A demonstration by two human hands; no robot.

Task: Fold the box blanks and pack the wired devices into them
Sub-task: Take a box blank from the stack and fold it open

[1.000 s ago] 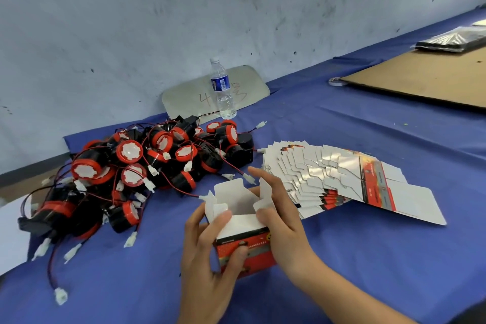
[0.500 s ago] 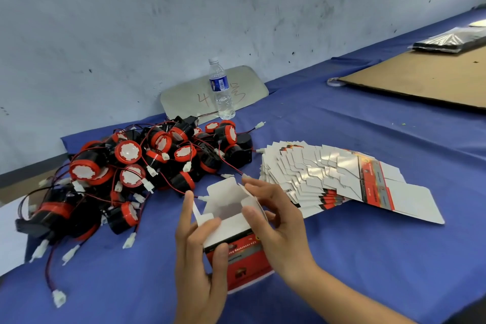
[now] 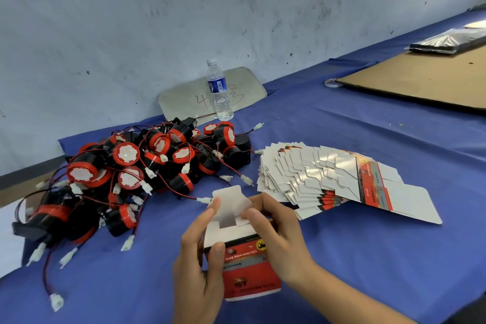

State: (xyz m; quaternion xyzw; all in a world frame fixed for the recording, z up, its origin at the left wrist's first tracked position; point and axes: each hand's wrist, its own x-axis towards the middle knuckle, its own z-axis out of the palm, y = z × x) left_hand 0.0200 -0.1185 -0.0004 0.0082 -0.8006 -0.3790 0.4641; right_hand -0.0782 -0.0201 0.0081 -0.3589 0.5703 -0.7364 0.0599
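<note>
Flaps at one end of the red-and-white box (image 3: 242,250) are now being folded inward, whereas half a second ago that end was gaping open with the flaps standing apart; judged from this, one end is nearly closed and a device is not yet packed. At the left of the bench (image 3: 342,144), the wired devices (image 3: 147,166) are being kept in a tangled heap of black bodies, red caps and white connectors, well apart from any box interior. Nearer the middle, the box is being held just above the blue cloth: its side and printed face are being gripped by the left hand (image 3: 200,258), thumb curled on the red panel, while the white end flap is being pinched and pressed down by the right hand (image 3: 278,231). To the right, the fanned stack of box blanks (image 3: 328,179) is being left flat, just beside the box.

Behind the heap, a water bottle (image 3: 219,89) is standing before a grey marked board (image 3: 184,97) leaning on the scuffed pale wall. Farther right, a cardboard sheet (image 3: 420,81), a tape roll (image 3: 332,83) and a plastic-wrapped pack (image 3: 447,41) are lying.
</note>
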